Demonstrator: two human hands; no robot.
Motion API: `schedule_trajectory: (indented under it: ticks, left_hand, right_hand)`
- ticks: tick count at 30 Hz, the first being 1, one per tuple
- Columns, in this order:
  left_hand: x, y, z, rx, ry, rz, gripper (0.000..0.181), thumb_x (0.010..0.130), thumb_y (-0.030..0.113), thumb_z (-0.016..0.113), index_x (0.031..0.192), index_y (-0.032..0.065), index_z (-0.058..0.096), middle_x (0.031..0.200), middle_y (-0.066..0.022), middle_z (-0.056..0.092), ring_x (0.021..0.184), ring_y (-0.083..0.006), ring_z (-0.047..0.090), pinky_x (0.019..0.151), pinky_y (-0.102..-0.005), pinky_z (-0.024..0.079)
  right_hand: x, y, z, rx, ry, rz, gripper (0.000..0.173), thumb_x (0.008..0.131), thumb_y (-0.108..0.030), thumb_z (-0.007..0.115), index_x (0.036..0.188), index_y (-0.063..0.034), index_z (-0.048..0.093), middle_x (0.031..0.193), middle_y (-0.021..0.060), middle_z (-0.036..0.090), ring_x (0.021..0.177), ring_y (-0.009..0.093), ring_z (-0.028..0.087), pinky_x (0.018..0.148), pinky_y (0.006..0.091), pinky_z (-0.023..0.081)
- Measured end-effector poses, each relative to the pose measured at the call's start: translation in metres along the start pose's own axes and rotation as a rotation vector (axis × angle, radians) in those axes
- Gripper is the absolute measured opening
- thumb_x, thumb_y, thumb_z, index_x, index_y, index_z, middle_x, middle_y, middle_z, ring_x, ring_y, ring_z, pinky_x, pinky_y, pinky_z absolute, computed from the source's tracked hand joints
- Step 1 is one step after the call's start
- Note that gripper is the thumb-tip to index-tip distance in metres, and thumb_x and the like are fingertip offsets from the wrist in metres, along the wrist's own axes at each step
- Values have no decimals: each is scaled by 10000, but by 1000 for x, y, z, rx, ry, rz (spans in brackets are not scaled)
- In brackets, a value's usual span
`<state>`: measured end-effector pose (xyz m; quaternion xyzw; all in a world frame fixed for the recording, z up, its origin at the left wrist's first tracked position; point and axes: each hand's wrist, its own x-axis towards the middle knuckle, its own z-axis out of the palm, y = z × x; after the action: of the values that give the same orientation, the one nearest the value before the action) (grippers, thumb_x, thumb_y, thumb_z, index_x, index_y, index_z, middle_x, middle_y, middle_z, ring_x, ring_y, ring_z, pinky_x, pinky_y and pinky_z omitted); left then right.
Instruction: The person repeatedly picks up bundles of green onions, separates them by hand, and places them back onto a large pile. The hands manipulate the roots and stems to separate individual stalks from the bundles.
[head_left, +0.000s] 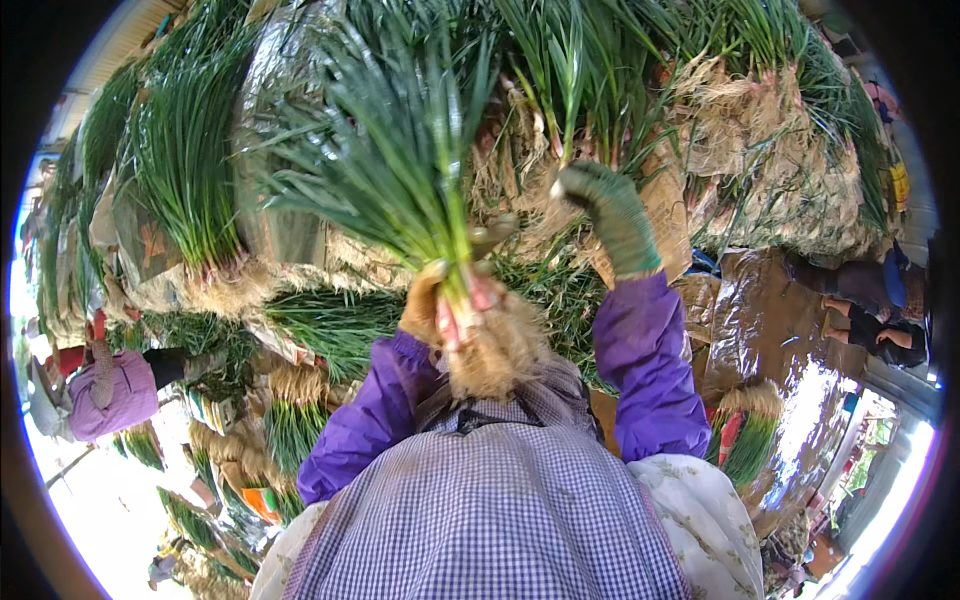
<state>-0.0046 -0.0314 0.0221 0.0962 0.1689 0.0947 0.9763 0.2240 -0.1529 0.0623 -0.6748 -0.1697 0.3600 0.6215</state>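
My left hand (426, 300), in a yellowish-brown work glove, is closed around a bunch of green-leaved allium plants (450, 247) with pinkish-white stem bases. Their leaves point away from me and their pale roots hang toward my apron. To the right, my right hand (606, 206) wears a green glove and is raised beside the pile. Its fingers bend at the base of a plant (571, 112); blur hides whether they grip it. Purple sleeves cover both arms.
Piled allium plants (750, 120) with tangled roots span the front. Another neat bunch (195, 180) lies at left, beside plastic sheeting. Root-topped bundles (296, 412) stand lower left. A person in a purple top (112, 394) is at far left; other people sit at right.
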Motion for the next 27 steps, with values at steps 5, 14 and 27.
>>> schedule_trajectory:
  ticks: [5, 14, 27]
  left_hand:
    - [8, -13, -5, 131, -30, -47, 590, 840, 324, 626, 1271, -44, 462, 918, -202, 656, 813, -313, 685, 720, -388, 595]
    - [0, -13, -14, -155, -124, 54, 589, 811, 278, 652, 1284, -10, 449, 1032, -193, 613, 806, -333, 681, 769, -447, 602]
    - [-9, -2, -30, -264, -249, 99, 594, 791, 303, 696, 1262, 26, 464, 1077, -198, 586, 853, -360, 665, 696, -453, 605]
  right_hand:
    - [-28, 19, 50, -194, -22, -92, 181, 843, -134, 701, 984, -22, 684, 866, 64, 682, 756, 132, 631, 709, 260, 547]
    - [2, 13, 53, -43, -280, -97, 386, 854, -347, 705, 1015, 3, 671, 877, 79, 700, 753, 144, 633, 727, 263, 524]
    - [-16, 53, 7, -401, -136, 154, 248, 906, -232, 604, 1094, -76, 651, 911, 89, 686, 762, 131, 642, 655, 247, 531]
